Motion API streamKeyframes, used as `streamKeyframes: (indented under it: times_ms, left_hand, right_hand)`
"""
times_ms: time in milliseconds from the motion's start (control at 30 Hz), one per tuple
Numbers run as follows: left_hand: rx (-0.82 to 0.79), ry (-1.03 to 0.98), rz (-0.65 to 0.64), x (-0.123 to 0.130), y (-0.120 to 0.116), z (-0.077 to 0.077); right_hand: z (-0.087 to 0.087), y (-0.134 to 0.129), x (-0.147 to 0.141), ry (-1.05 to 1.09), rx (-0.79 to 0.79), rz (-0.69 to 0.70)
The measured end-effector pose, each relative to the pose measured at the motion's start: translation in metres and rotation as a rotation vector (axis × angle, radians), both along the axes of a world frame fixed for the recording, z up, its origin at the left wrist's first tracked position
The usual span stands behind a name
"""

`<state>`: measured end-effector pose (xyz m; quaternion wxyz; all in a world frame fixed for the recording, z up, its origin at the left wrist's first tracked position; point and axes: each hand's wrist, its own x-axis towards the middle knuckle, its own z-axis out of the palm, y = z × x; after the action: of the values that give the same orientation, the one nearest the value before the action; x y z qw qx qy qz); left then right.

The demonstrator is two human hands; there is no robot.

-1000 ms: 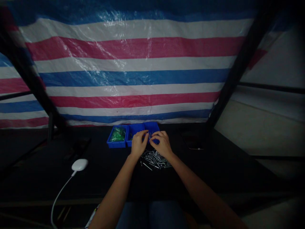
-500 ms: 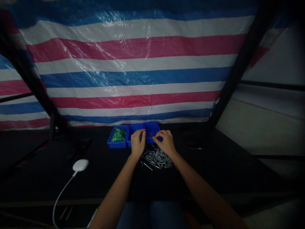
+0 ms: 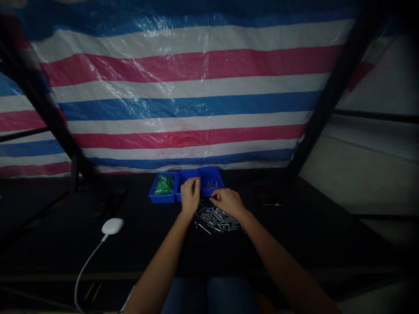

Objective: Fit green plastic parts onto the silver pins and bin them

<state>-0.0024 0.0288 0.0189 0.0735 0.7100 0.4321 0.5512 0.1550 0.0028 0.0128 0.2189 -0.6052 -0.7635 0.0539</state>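
On our black tabletop [image 3: 140, 235] we have a heap of slender metal pins [image 3: 218, 218]; from it, three blue plastic bins [image 3: 188, 174] stand between ten and twelve o'clock, a white corded disc [image 3: 113, 226] lies at nine, and a dark flat object [image 3: 266, 196] at two.

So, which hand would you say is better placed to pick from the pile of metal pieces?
Probably the right hand: it appears close by the far edge of the pile, while the left hand reaches toward the middle blue bin.
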Motion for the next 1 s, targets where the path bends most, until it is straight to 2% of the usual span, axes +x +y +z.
streamKeyframes:
  times_ms: [200,367,500,633,767,900,1000]
  left_hand:
    - [-0.002,0.016,0.009,0.0,-0.001,0.0]
    - [0.006,0.009,0.005,0.001,-0.002,0.001]
    - [-0.004,0.0,0.005,0.001,-0.002,0.002]
    - [-0.011,-0.003,0.0,0.001,-0.002,0.002]
    - [-0.035,0.073,-0.03,0.002,-0.004,0.004]
    - [-0.024,0.161,-0.072,0.004,-0.008,0.006]
    - [-0.02,0.2,-0.089,0.006,-0.011,0.007]
  right_hand:
    - [-0.001,0.001,-0.001,-0.115,-0.111,-0.028]
    - [-0.004,0.001,-0.004,-0.067,-0.089,-0.03]
    - [-0.007,0.004,-0.005,0.15,-0.015,0.025]
    - [-0.011,0.009,-0.005,0.468,0.04,0.147]
    - [-0.014,0.015,-0.005,0.722,0.085,0.198]
    - [-0.013,0.017,-0.005,0.858,0.081,0.214]
    - [-0.009,0.017,-0.005,1.044,0.031,0.241]
